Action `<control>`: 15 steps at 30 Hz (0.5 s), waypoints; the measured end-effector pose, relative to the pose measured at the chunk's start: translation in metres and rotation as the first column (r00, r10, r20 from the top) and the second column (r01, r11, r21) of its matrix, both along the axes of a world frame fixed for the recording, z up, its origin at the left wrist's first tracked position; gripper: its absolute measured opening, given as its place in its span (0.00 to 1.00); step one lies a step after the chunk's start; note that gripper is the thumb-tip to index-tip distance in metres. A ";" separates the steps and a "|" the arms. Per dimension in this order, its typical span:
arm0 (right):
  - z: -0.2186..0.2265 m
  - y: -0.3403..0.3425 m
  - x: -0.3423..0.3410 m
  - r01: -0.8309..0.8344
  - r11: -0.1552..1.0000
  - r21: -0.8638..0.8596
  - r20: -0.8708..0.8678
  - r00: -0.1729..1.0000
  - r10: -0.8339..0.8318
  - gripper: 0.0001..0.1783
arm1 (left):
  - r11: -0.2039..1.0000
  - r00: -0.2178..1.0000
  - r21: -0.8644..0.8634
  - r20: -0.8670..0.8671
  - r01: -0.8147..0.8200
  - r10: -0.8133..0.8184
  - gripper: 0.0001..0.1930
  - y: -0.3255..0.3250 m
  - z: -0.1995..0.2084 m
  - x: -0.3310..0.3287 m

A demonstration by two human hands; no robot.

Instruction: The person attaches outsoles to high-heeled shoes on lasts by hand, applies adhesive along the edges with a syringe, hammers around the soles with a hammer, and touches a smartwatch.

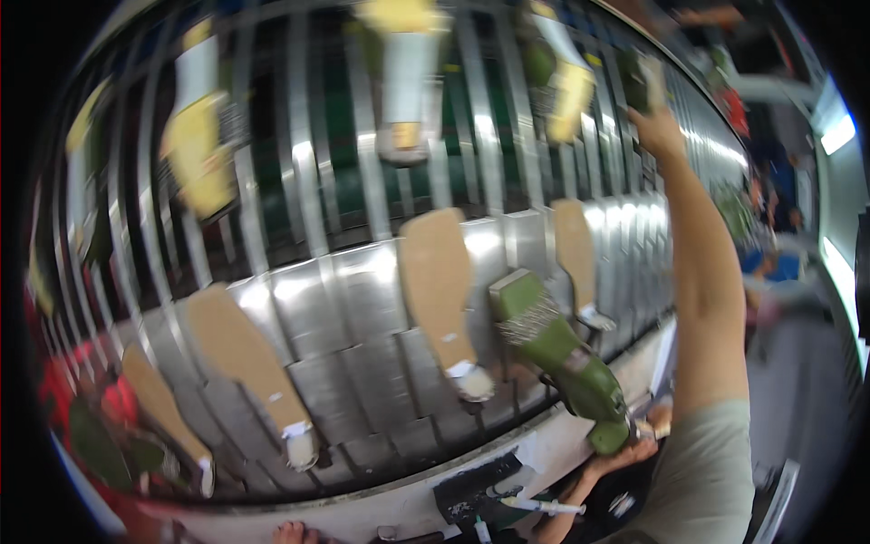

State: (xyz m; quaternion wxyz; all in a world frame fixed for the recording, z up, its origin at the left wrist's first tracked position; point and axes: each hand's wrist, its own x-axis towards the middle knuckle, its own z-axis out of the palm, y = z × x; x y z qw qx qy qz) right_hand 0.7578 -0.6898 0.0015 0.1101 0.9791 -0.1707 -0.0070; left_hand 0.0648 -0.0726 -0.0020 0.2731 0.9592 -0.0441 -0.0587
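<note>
My left hand is closed around the lower end of a green shoe last at the lower right. The last leans up and left over the conveyor's near edge, with a speckled grey band near its upper end. My right arm stretches far forward along the right side. At its end, my right hand meets the lower end of a pale, blurred shoe-shaped piece on the far rack. Motion blur hides whether its fingers grip that piece. A tan insole with a white tip lies left of the green last.
More tan insoles lie along the metal conveyor. Yellow and white shoe lasts rest across the metal bars behind. A syringe-like tube and a black mat lie on the near ledge. Another person's fingers show at the bottom edge.
</note>
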 end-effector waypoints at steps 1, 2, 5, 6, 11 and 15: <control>0.011 -0.060 0.005 -0.056 0.995 -0.084 0.083 0.995 0.063 0.46 | 0.997 1.000 -0.071 -0.001 0.022 -0.022 0.25 -0.005 -0.011 -0.005; 0.018 -0.056 -0.002 -0.030 0.999 -0.029 0.029 0.999 0.031 0.45 | 1.000 1.000 -0.029 0.026 0.009 -0.008 0.24 -0.008 -0.010 -0.005; 0.032 -0.045 -0.024 0.095 0.983 -0.154 0.131 0.988 -0.075 0.41 | 0.999 0.997 -0.039 0.075 0.037 -0.034 0.22 -0.008 -0.015 0.023; 0.042 -0.034 -0.038 0.102 0.983 -0.152 0.127 0.988 -0.083 0.41 | 1.000 0.993 0.014 0.112 0.023 -0.025 0.17 -0.011 -0.014 0.030; 0.067 -0.012 -0.101 0.005 0.992 -0.124 0.228 0.973 0.023 0.39 | 1.000 0.989 -0.007 0.149 0.009 -0.008 0.18 -0.012 -0.008 0.029; 0.110 0.058 -0.171 -0.166 0.986 -0.023 0.452 0.878 0.158 0.33 | 0.994 0.979 -0.105 0.205 0.016 0.006 0.19 -0.013 -0.008 0.034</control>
